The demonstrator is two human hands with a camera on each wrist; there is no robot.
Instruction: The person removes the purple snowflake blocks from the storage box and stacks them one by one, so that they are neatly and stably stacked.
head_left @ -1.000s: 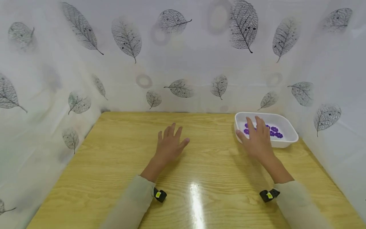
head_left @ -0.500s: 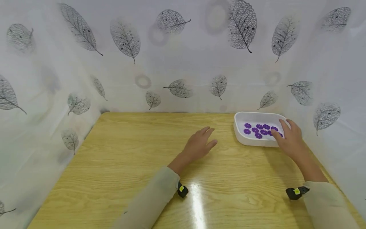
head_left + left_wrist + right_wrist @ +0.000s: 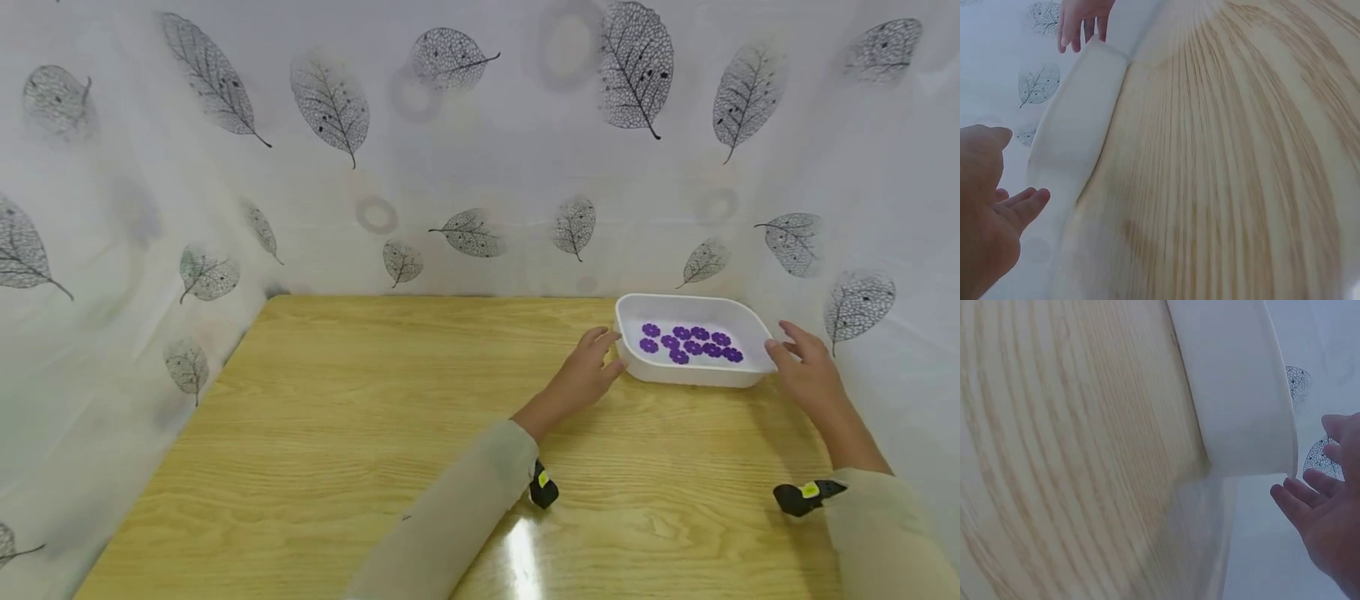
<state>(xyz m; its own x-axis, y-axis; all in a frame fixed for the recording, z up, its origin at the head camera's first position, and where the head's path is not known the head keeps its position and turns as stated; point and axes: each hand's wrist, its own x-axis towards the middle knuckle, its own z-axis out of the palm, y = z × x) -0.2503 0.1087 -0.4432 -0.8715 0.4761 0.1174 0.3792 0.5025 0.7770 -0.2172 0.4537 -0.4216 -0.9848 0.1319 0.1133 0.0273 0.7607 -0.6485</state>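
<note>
A white rectangular tray (image 3: 682,374) stands at the back right of the wooden table, with several purple flower-shaped pieces (image 3: 693,347) lying flat in it. My left hand (image 3: 582,375) is at the tray's left end, fingers extended and close to its rim; in the left wrist view a gap shows between that hand (image 3: 997,206) and the tray wall (image 3: 1072,125). At the right end is my right hand (image 3: 813,375), fingers loosely bent by the rim. The right wrist view has its fingertips near the tray corner (image 3: 1247,437); whether they touch, I cannot tell.
The wooden table (image 3: 337,433) extends to the left and front of the tray. A white curtain (image 3: 480,150) printed with dark leaves hangs behind it and along both sides, near the right hand. Each sleeve has a small black device (image 3: 543,487) at its cuff.
My left hand has moved right across the table to the tray's left end. My right hand has gone from above the tray to beyond its right end. The tray looks unmoved.
</note>
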